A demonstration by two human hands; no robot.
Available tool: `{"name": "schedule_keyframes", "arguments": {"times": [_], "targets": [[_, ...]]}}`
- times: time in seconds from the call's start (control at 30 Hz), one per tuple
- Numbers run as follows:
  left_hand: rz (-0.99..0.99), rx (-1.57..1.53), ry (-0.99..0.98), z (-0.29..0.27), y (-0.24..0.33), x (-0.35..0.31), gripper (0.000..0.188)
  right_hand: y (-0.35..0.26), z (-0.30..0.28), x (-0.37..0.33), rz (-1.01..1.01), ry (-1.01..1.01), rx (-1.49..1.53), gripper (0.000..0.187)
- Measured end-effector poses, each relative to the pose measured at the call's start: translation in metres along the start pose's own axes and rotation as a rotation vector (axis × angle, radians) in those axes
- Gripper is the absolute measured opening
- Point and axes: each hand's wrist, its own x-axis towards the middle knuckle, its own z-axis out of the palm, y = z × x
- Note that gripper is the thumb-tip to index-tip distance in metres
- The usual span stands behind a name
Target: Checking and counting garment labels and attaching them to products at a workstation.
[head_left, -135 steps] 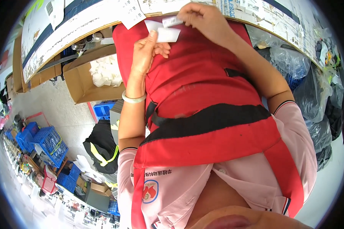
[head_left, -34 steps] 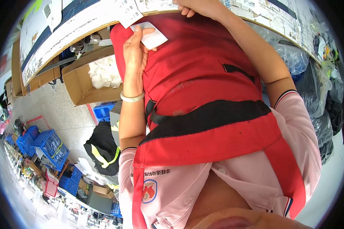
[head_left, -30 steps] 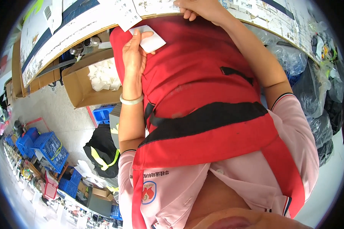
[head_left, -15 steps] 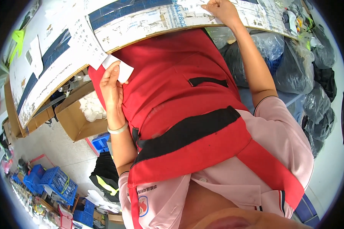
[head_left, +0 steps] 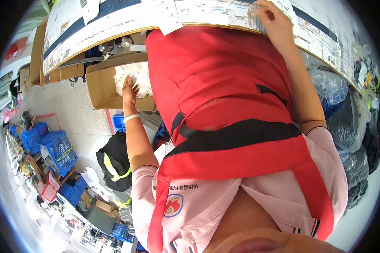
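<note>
We see the white pieces (head_left: 144, 78) heaped inside the cardboard box (head_left: 99, 86). Our left hand (head_left: 129, 90) is at the box, fingers loosely bent; whether they grip a piece, we cannot tell. Our red apron (head_left: 219, 63) spreads just right of the box. Well to the box's right, our right hand (head_left: 278, 26) curls at the tabletop (head_left: 84, 44), its grip unclear to us.

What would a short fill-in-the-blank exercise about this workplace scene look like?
1. The person's apron is mainly ____.
2. A pale bracelet circles the ____ wrist.
3. The left hand is at white pieces inside a box made of ____.
4. The worn tabletop lies beneath the person's ____ hand.

Missing words: red; left; cardboard; right.
</note>
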Motion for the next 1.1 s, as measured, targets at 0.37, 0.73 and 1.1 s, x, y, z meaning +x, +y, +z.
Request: {"name": "schedule_keyframes", "arguments": {"times": [0.37,0.73,1.1], "targets": [[0.427,-0.024,0.012,0.098,0.064,-0.041,0.029,-0.072,0.131,-0.017,0.603,-0.725,0.725,0.04],[0.274,-0.486,-0.592,0.161,0.127,-0.149,0.023,-0.092,0.127,-0.038,0.576,-0.687,0.918,0.02],[0.506,0.089,-0.574,0.172,0.138,-0.208,0.017,-0.09,0.065,-0.013,0.086,-0.556,0.593,0.021]]}}
